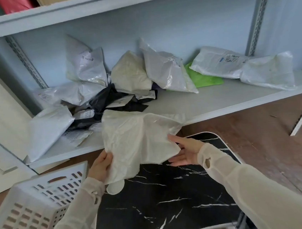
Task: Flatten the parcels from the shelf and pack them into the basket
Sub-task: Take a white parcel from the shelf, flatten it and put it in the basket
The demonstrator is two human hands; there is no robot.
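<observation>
Head view, left hand (100,166) gripping white parcel (139,139), fingers hidden, right hand (187,152) flat beneath

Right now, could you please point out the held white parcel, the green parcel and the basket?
white parcel (138,140): head view, middle of its crumpled face.
green parcel (205,79): head view, its exposed flat part.
basket (27,220): head view, its slotted side wall.

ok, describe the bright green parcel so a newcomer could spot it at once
Look at the lower board of the pale blue-grey metal shelf. Right of centre, the flat bright green plastic parcel lies wedged between a peaked grey-white bag and a long white labelled bag. It is the only green one; the other bags are white, grey or black.
</observation>
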